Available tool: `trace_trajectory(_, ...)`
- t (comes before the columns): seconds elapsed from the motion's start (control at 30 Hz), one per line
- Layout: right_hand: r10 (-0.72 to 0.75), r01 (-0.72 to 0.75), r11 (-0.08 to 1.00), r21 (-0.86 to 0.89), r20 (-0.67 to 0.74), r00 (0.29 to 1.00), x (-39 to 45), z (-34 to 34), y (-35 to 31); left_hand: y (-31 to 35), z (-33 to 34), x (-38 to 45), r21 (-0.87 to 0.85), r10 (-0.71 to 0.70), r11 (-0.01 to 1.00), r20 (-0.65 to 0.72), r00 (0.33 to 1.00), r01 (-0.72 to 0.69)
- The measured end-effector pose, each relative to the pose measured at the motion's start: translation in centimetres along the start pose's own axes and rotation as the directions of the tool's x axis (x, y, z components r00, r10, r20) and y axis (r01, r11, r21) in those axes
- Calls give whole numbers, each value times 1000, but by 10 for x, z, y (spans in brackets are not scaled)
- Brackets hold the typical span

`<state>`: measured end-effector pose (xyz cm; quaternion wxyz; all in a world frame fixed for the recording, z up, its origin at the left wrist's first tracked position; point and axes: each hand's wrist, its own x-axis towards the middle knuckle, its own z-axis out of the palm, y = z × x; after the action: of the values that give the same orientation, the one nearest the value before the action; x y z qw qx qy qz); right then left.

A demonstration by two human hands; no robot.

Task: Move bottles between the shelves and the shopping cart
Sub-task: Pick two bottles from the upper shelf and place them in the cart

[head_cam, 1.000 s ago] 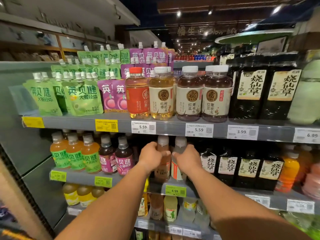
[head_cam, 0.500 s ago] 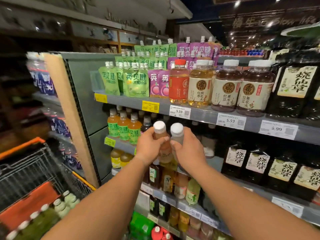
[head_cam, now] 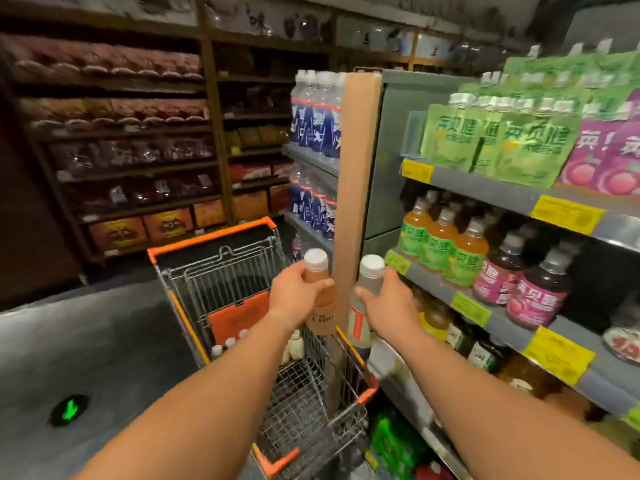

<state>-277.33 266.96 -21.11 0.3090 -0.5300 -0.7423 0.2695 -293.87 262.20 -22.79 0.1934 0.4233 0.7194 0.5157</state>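
Observation:
My left hand (head_cam: pixel 294 294) grips an orange-tinted bottle (head_cam: pixel 320 299) with a white cap, held upright above the shopping cart (head_cam: pixel 242 271). My right hand (head_cam: pixel 384 304) holds a pale bottle (head_cam: pixel 363 306) with a white cap and a red-striped label, just right of the cart's rim. The wire cart has orange trim and an orange seat flap; several white-capped bottles (head_cam: pixel 228 342) lie in its basket. The drink shelves (head_cam: pixel 502 320) stand to the right.
A brown shelf end post (head_cam: pixel 356 168) rises between the two held bottles. Green and purple pouches (head_cam: pixel 519 143) fill the upper shelf, orange and purple bottles the one below. Blue water bottles (head_cam: pixel 317 119) stand behind the post. Dark shelving lines the back wall; grey floor lies left.
Both hands have lifted a bottle each off the middle shelf and swung left with them, from the shelf front to over the cart. My view has turned left toward the cart.

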Motion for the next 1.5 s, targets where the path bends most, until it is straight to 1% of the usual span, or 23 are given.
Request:
trace_trajectory(0.13, -40, 37, 999, 28, 125, 991, 9, 71, -27, -48, -51, 15, 55, -72, 996, -48, 996, 75)
trace_trajectory(0.23, -63, 55, 997, 49, 197, 978, 17, 115, -39, -80, -77, 24, 59, -144, 987, -81, 986, 149)
trace_trajectory(0.43, -85, 75, 996, 41, 306, 948, 52, 185, -40, -136, -89, 53, 11, -284, 958, -127, 950, 288)
trace_trajectory(0.6, -84, 87, 996, 13, 428, 900, 102, 252, -15, -198, -67, 93, -9, -407, 912, -144, 902, 410)
trace_trajectory(0.73, -38, 57, 998, -19, 544, 838, 146, 318, 16, -261, -38, 135, -19, -555, 829, -160, 816, 560)
trace_trajectory(0.8, -98, 133, 991, -19, 577, 811, 168, 356, 34, -295, -25, 155, 9, -615, 781, -163, 772, 624)
trace_trajectory(0.83, -87, 133, 991, -31, 607, 790, 177, 375, 43, -312, -19, 165, 13, -638, 760, -168, 751, 649)
trace_trajectory(0.9, 10, 47, 997, -68, 659, 752, 197, 412, 59, -345, -9, 184, -1, -685, 717, -181, 706, 697)
trace_trajectory(0.93, 34, 26, 996, -80, 674, 738, 207, 431, 68, -363, -4, 194, -1, -706, 694, -193, 681, 720)
trace_trajectory(1.0, 39, 43, 994, -99, 702, 711, 220, 470, 87, -402, 6, 208, 20, -729, 663, -213, 651, 749)
trace_trajectory(1.1, 28, 100, 987, -125, 747, 664, 235, 526, 116, -458, 26, 226, 60, -747, 631, -224, 626, 774)
trace_trajectory(1.13, 28, 112, 985, -133, 759, 650, 239, 544, 125, -477, 33, 231, 73, -740, 634, -231, 631, 770)
trace_trajectory(1.23, 15, 169, 974, -154, 781, 624, 247, 590, 150, -522, 49, 240, 185, -725, 614, -252, 641, 767)
trace_trajectory(1.3, 18, 211, 959, -189, 784, 620, 251, 612, 165, -545, 59, 242, 227, -746, 578, -243, 620, 784)
trace_trajectory(1.37, -12, 296, 931, -215, 790, 613, 255, 623, 176, -564, 67, 244, 208, -760, 571, -232, 607, 794)
trace_trajectory(1.4, -20, 325, 920, -221, 799, 601, 257, 626, 180, -571, 71, 245, 197, -763, 575, -221, 608, 794)
trace_trajectory(1.43, -27, 368, 903, -222, 826, 564, 260, 629, 185, -576, 74, 248, 190, -764, 582, -207, 611, 791)
trace_trajectory(1.47, -56, 410, 886, -216, 827, 559, 263, 628, 186, -580, 77, 249, 171, -766, 588, -196, 612, 790)
trace_trajectory(1.5, -53, 387, 898, -208, 824, 565, 264, 628, 188, -584, 80, 251, 131, -770, 596, -186, 610, 793)
